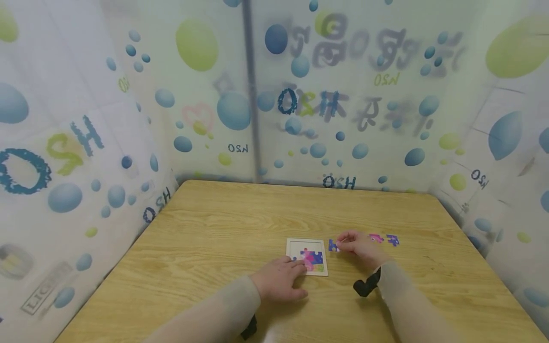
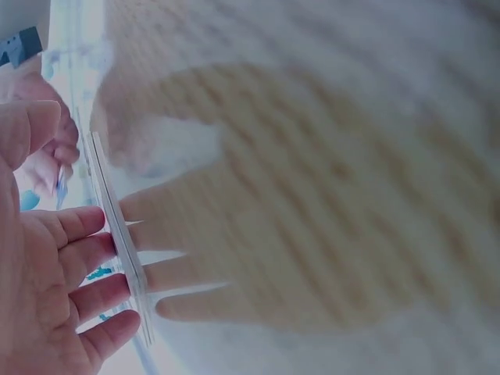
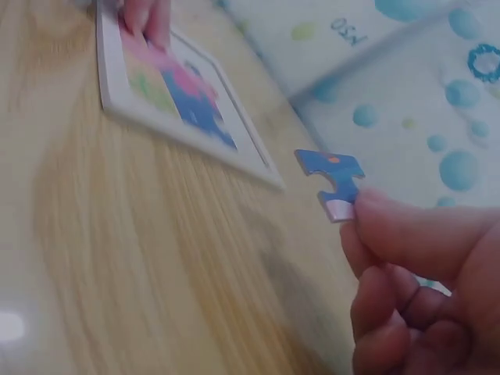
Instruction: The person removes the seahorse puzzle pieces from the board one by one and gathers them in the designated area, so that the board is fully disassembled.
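Note:
A square white puzzle frame (image 1: 306,241) lies on the wooden table, with joined pink, blue and green pieces (image 1: 315,257) filling its lower part. My left hand (image 1: 280,280) rests with its fingers extended over the frame's lower left, fingertips on the joined pieces. Just right of the frame, my right hand (image 1: 360,247) pinches a blue puzzle piece (image 3: 337,181) between thumb and forefinger. In the right wrist view that piece is held above the tabletop, its pale corner next to the thumb.
Beyond the right hand lie a pink puzzle piece (image 1: 376,237) and a blue-purple puzzle piece (image 1: 392,240). The wooden table (image 1: 206,224) meets patterned curtains (image 1: 343,119) at its back and sides.

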A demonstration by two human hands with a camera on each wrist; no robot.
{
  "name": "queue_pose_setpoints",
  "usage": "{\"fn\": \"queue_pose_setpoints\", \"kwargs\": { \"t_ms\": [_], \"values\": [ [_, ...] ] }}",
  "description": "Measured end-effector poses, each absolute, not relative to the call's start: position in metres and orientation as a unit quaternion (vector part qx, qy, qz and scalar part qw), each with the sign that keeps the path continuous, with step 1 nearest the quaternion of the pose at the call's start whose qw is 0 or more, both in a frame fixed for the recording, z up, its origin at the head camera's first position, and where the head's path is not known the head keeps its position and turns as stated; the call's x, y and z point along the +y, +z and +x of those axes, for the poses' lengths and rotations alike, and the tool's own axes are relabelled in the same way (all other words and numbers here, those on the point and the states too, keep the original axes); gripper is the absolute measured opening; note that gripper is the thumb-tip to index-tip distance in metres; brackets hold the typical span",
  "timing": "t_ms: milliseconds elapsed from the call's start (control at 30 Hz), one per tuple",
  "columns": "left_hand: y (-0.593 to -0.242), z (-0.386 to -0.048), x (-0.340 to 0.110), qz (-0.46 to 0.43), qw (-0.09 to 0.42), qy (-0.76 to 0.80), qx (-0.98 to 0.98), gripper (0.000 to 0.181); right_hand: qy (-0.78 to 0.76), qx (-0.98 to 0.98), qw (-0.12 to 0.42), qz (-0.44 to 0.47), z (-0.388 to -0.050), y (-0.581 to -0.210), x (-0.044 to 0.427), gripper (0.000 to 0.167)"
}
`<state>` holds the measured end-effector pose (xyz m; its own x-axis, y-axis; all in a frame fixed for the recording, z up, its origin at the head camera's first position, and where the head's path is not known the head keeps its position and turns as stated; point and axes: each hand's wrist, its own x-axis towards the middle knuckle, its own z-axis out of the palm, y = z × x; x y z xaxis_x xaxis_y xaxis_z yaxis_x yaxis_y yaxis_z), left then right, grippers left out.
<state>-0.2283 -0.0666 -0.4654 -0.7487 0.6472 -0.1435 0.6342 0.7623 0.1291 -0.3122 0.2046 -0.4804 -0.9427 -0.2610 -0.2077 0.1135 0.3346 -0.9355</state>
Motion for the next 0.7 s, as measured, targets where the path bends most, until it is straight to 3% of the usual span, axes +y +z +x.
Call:
{"fn": "queue_pose_setpoints", "kwargs": {
  "t_ms": [333,700],
  "values": [
    [-0.465,-0.227,-0.067,0.337,0.097,0.044,0.936,0.067,-0.504,0.850,0.148,-0.046,-0.306,-0.476,0.254,0.024],
    [-0.467,-0.228,-0.067,0.338,0.097,0.042,0.935,0.068,-0.456,0.879,0.135,-0.028,-0.303,-0.475,0.265,0.020]
  ]
}}
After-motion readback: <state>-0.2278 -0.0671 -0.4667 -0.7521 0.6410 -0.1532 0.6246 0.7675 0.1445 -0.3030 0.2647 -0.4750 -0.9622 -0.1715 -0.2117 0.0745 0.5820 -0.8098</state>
